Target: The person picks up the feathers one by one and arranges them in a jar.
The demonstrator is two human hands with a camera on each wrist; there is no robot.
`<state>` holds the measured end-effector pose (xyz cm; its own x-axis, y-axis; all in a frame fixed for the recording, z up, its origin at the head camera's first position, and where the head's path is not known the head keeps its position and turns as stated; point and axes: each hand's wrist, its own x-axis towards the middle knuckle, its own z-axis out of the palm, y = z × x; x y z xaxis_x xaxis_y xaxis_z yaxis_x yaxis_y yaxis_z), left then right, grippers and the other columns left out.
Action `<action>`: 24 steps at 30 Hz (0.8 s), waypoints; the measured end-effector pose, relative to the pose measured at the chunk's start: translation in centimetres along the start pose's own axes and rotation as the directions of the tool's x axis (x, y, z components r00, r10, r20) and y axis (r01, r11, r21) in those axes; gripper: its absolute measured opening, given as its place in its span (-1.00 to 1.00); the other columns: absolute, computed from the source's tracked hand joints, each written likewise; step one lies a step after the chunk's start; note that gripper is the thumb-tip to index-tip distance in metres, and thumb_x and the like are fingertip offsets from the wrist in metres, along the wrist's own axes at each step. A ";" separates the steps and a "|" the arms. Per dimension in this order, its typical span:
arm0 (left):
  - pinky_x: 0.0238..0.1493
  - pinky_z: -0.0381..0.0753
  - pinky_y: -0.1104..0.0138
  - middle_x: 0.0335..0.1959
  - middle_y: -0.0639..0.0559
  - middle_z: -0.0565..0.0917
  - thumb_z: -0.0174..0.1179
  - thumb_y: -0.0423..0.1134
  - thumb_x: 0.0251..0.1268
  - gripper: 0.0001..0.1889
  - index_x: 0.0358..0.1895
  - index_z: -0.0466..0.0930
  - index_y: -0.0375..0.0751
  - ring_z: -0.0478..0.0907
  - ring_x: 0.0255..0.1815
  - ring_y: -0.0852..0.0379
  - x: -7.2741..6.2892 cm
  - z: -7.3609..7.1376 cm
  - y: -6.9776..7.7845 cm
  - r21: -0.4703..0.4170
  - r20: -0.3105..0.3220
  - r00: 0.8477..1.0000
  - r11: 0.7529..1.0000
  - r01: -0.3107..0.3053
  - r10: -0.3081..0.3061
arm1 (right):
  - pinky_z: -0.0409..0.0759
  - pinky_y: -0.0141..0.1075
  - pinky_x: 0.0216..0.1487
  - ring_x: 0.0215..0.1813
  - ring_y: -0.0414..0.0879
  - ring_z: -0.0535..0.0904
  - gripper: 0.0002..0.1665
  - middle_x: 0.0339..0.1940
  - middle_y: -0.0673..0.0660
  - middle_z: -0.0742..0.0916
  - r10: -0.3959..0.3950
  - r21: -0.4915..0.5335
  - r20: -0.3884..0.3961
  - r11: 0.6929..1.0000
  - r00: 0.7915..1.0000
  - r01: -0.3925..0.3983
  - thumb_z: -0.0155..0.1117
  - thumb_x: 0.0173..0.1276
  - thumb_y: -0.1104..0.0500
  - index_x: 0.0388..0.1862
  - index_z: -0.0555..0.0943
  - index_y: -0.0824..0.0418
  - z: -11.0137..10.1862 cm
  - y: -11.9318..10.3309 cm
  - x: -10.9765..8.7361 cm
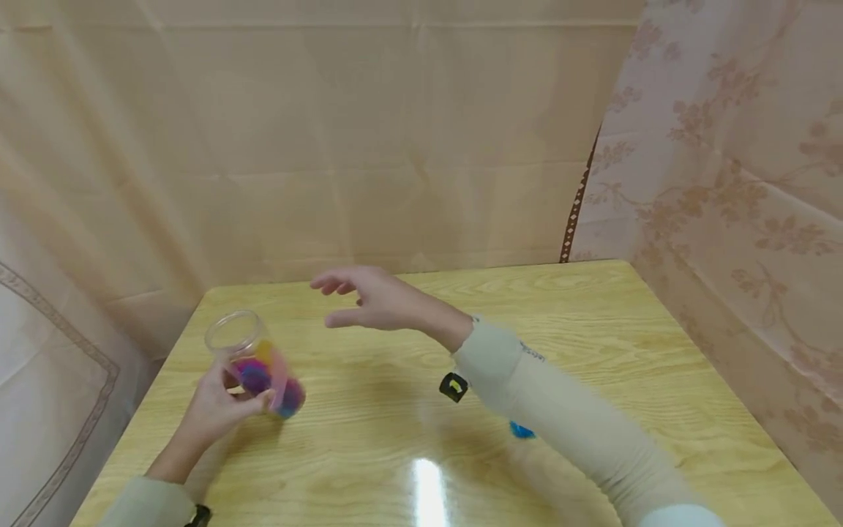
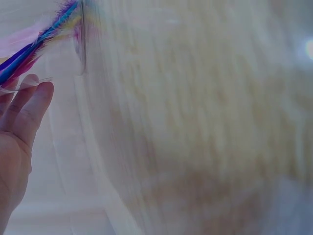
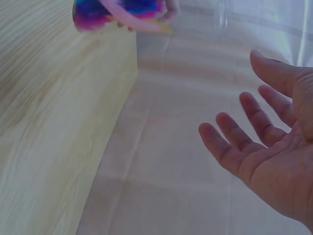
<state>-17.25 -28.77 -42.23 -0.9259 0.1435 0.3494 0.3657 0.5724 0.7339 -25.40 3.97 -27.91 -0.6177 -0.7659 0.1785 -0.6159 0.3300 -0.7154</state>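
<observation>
My left hand (image 1: 214, 410) grips a clear jar (image 1: 227, 350) at the left of the table, thumb on its near side and fingers round the other. The jar leans, its round mouth up and to the left. Inside are fluffy feathers (image 1: 255, 375) in purple, blue, pink and yellow; the left wrist view has the feathers (image 2: 41, 39) at its upper left corner. To the right of the jar, my right hand (image 1: 385, 298) is in the air over the table, fingers spread and slightly bent. Its palm is bare in the right wrist view.
A small blue thing (image 1: 522, 430) lies on the wooden table (image 1: 369, 454), partly hidden by the right sleeve (image 1: 573, 410). A black device (image 1: 454, 386) shows at the right cuff. Beige cloth (image 1: 329, 132) hangs behind the table, and patterned cloth (image 1: 744, 183) hangs at the right.
</observation>
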 end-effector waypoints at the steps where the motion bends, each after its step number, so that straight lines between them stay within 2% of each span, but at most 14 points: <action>1: -0.38 0.71 0.42 -0.16 -0.20 0.59 0.53 -0.59 -0.11 -0.17 0.31 0.31 -0.33 0.60 -0.29 0.31 -0.2 0.0 0.0 0.003 -0.004 1.000 1.000 0.002 -0.002 | 0.55 -0.22 0.25 0.33 -0.07 0.48 -0.31 0.32 0.06 0.60 0.010 0.013 -0.001 1.000 1.000 -0.010 0.41 0.41 0.07 0.47 0.43 0.11 -0.2 0.4 -0.6; 8: -0.36 0.71 0.42 -0.12 -0.23 0.60 0.52 -0.59 -0.09 -0.19 0.30 0.32 -0.33 0.60 -0.27 0.31 -0.8 0.1 -0.1 -0.012 -0.010 1.000 1.000 0.001 -0.001 | 0.52 -0.12 0.33 0.33 -0.03 0.48 -0.30 0.37 0.07 0.57 0.085 0.045 -0.003 0.995 0.996 -0.085 0.42 0.39 0.15 0.47 0.43 0.18 -0.7 3.0 -5.5; 13: -0.37 0.72 0.41 -0.14 -0.20 0.58 0.51 -0.60 -0.10 -0.20 0.30 0.33 -0.34 0.60 -0.28 0.29 -0.5 0.2 0.2 -0.025 -0.012 1.000 1.000 -0.011 0.011 | 0.51 0.02 0.32 0.36 0.07 0.45 -0.27 0.39 0.14 0.53 0.139 -0.063 0.032 0.989 0.990 -0.137 0.41 0.41 0.12 0.49 0.39 0.20 -0.5 5.6 -9.3; 18: -0.36 0.71 0.40 -0.10 -0.19 0.55 0.52 -0.56 -0.06 -0.18 0.33 0.31 -0.31 0.57 -0.26 0.25 -0.3 0.1 0.3 -0.018 -0.001 1.000 1.000 0.013 -0.013 | 0.49 0.05 0.32 0.35 0.13 0.45 -0.25 0.36 0.20 0.53 0.226 -0.164 0.020 0.962 0.974 -0.219 0.40 0.42 0.09 0.50 0.37 0.21 -0.9 7.8 -13.4; 24: -0.34 0.72 0.37 -0.06 -0.24 0.55 0.52 -0.56 -0.05 -0.18 0.33 0.28 -0.32 0.59 -0.23 0.27 -0.4 0.0 0.3 -0.023 0.015 0.999 0.999 0.031 -0.030 | 0.49 0.12 0.29 0.34 0.24 0.45 -0.20 0.37 0.29 0.52 0.296 -0.185 -0.004 0.939 0.955 -0.291 0.41 0.41 0.04 0.50 0.34 0.31 -1.1 10.2 -17.2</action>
<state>-16.74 -28.66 -42.20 -0.9378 0.1378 0.3185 0.3392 0.5580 0.7573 -21.60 21.16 -37.52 -0.7742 -0.6318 -0.0383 -0.4884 0.6348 -0.5988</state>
